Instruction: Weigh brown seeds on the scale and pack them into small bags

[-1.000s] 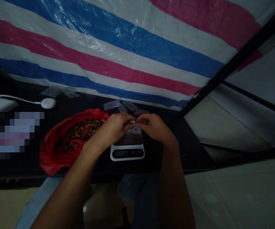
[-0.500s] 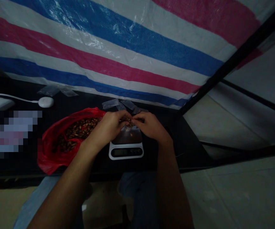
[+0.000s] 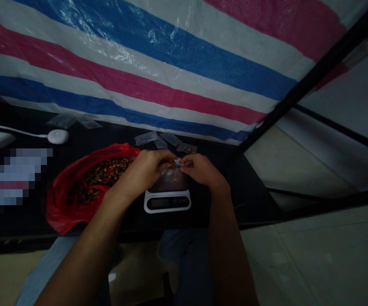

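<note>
My left hand (image 3: pixel 145 170) and my right hand (image 3: pixel 198 169) meet above a small white digital scale (image 3: pixel 167 203) on a black table (image 3: pixel 222 204). Both hands pinch the top edge of a small clear plastic bag (image 3: pixel 171 180) that rests on the scale and holds dark seeds. A red plastic bag (image 3: pixel 75 208), open and full of brown seeds, lies just left of my left hand.
Several empty clear bags (image 3: pixel 163 140) lie behind the scale, and two more (image 3: pixel 72 122) sit at the far left back. A white round device (image 3: pixel 58 136) with a cable is at left. A striped blue, pink and white tarp (image 3: pixel 171 63) hangs behind. Tiled floor (image 3: pixel 314 263) lies to the right.
The view has shifted slightly. My hands stay at the top of the small bag on the scale, with the fingers moved a little closer to the bag's opening.
</note>
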Demonstrator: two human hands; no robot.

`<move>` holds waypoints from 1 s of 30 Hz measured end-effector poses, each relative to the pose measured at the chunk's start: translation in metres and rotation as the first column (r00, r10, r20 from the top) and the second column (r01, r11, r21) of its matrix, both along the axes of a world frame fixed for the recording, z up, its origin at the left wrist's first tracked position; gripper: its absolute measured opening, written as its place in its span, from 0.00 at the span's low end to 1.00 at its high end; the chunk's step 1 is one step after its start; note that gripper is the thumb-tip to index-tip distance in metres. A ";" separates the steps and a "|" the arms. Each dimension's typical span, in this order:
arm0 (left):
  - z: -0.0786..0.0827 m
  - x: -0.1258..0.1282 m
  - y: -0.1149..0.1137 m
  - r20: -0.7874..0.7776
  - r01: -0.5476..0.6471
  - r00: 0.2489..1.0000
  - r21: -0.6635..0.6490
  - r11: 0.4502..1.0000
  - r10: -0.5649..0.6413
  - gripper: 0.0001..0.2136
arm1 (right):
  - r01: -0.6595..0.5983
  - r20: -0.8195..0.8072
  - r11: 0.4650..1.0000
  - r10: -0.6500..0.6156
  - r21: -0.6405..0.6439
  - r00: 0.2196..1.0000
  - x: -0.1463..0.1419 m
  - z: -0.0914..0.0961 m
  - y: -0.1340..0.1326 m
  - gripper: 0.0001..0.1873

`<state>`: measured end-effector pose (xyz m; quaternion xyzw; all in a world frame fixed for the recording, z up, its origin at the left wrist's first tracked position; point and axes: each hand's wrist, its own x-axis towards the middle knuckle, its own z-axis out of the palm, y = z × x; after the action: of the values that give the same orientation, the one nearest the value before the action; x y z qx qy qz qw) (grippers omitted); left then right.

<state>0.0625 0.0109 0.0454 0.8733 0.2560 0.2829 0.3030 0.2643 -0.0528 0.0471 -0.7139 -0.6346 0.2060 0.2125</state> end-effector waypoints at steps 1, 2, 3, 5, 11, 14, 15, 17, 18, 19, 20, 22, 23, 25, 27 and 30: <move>0.000 0.000 0.000 0.005 -0.001 1.000 0.000 1.000 0.001 0.13 | -0.010 0.008 1.000 0.010 0.008 1.000 -0.001 0.000 0.001 0.12; 0.000 0.001 0.000 0.011 0.000 1.000 -0.002 1.000 0.000 0.13 | -0.024 0.020 1.000 0.024 0.013 1.000 -0.002 -0.001 0.002 0.12; 0.000 0.001 0.000 0.016 0.003 1.000 -0.004 1.000 -0.003 0.12 | -0.040 0.033 0.999 0.040 0.016 0.999 -0.003 -0.001 0.003 0.10; 0.000 0.001 0.000 0.026 0.008 1.000 -0.010 1.000 -0.008 0.12 | -0.067 0.059 0.998 0.066 0.019 0.996 -0.005 0.000 0.004 0.08; -0.001 0.001 0.001 0.043 0.006 0.999 -0.022 1.000 -0.005 0.12 | -0.043 0.041 0.999 0.041 0.029 0.998 -0.005 0.001 0.004 0.06; 0.001 0.000 0.001 0.055 -0.011 0.998 -0.050 0.999 0.014 0.11 | -0.034 0.025 0.999 0.034 0.023 0.999 -0.005 0.002 0.003 0.08; 0.002 -0.002 0.001 0.058 -0.022 0.998 -0.060 0.998 0.025 0.11 | -0.028 0.022 0.999 0.028 0.020 0.999 -0.006 0.002 0.003 0.08; 0.006 -0.007 0.002 0.058 -0.061 0.996 -0.072 0.996 0.065 0.11 | -0.015 0.017 1.000 0.015 0.019 1.000 -0.007 0.003 0.002 0.08; 0.008 -0.012 0.003 0.052 -0.087 0.995 -0.074 0.993 0.091 0.11 | -0.011 0.016 1.000 0.011 0.017 1.000 -0.008 0.003 0.002 0.08; 0.011 -0.018 0.004 0.043 -0.113 0.992 -0.074 0.991 0.117 0.11 | -0.009 0.016 1.000 0.009 0.013 1.000 -0.008 0.004 0.002 0.08; 0.013 -0.025 0.006 0.026 -0.143 0.989 -0.072 0.987 0.146 0.11 | -0.010 0.018 1.000 0.010 0.006 1.000 -0.009 0.004 0.001 0.08; 0.016 -0.043 0.011 -0.045 -0.208 0.978 -0.069 0.976 0.206 0.10 | -0.011 0.026 1.000 0.012 -0.012 1.000 -0.009 0.004 0.002 0.08; 0.016 -0.052 0.014 -0.104 -0.241 0.967 -0.067 0.968 0.234 0.09 | -0.010 0.031 1.000 0.010 -0.021 0.999 -0.008 0.003 0.002 0.08; 0.013 -0.069 0.018 -0.220 -0.277 0.942 -0.080 0.958 0.254 0.10 | -0.004 0.024 1.000 0.005 -0.025 1.000 -0.006 0.003 0.002 0.07; 0.007 -0.082 0.022 -0.286 -0.285 0.927 -0.119 0.951 0.242 0.12 | 0.003 -0.014 1.000 -0.002 0.015 1.000 -0.004 0.004 0.002 0.06; -0.004 -0.089 0.025 -0.316 -0.267 0.925 -0.148 0.952 0.211 0.13 | -0.004 -0.088 0.990 0.016 0.140 0.996 -0.005 0.011 0.000 0.06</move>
<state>-0.0267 0.0362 0.0417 0.8353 0.4290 0.1581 0.3055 0.2590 -0.0523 0.0579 -0.6842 -0.6410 0.1934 0.2890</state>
